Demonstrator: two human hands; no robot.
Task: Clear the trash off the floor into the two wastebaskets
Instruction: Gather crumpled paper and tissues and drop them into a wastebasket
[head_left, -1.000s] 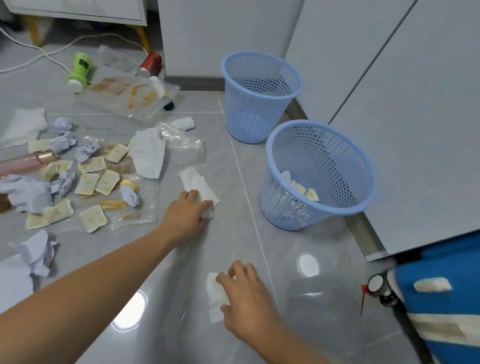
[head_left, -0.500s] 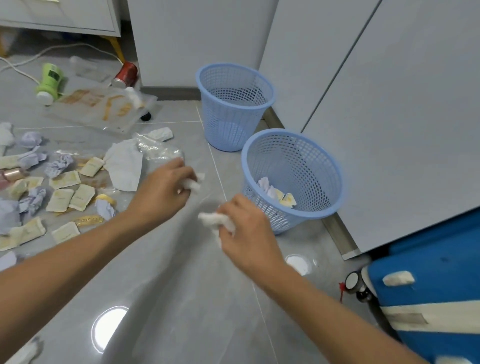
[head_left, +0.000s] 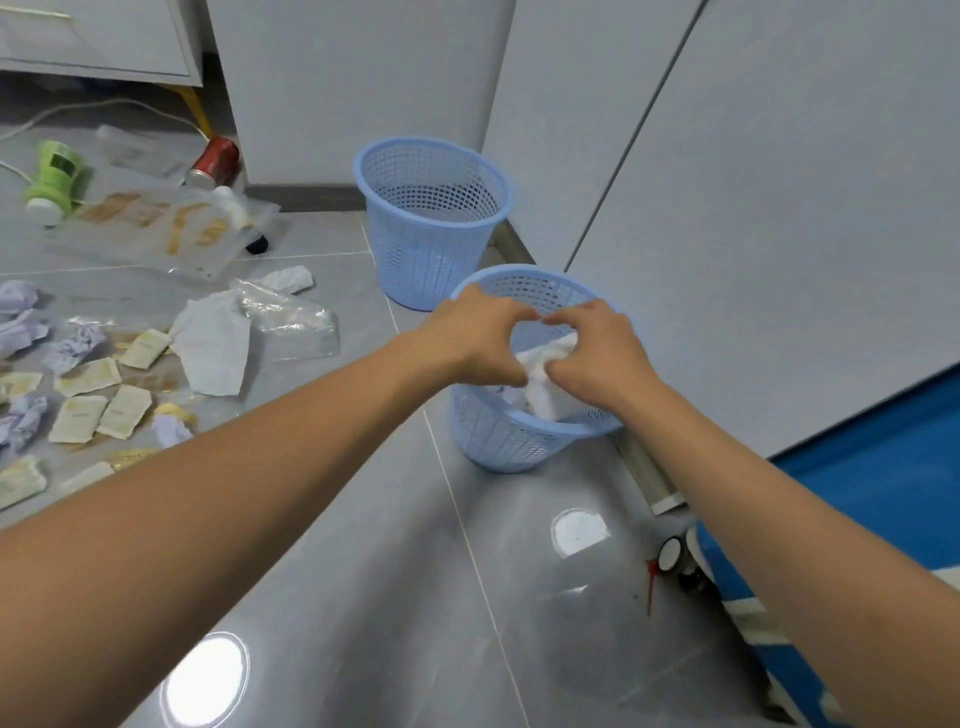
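Both hands meet over the near blue plastic mesh wastebasket (head_left: 524, 441). The left hand (head_left: 475, 338) and right hand (head_left: 597, 353) each pinch crumpled white tissue paper (head_left: 545, 374) just above its opening; other scraps lie on the grey tiled floor (head_left: 363, 571) at left.

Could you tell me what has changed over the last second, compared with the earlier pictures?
Both hands lifted a crumpled white tissue each off the grey floor and carried them right, over the nearer blue mesh wastebasket. The left hand and right hand now meet above its rim, with the white tissues bunched between them. The farther blue mesh wastebasket and the scattered litter stayed put.
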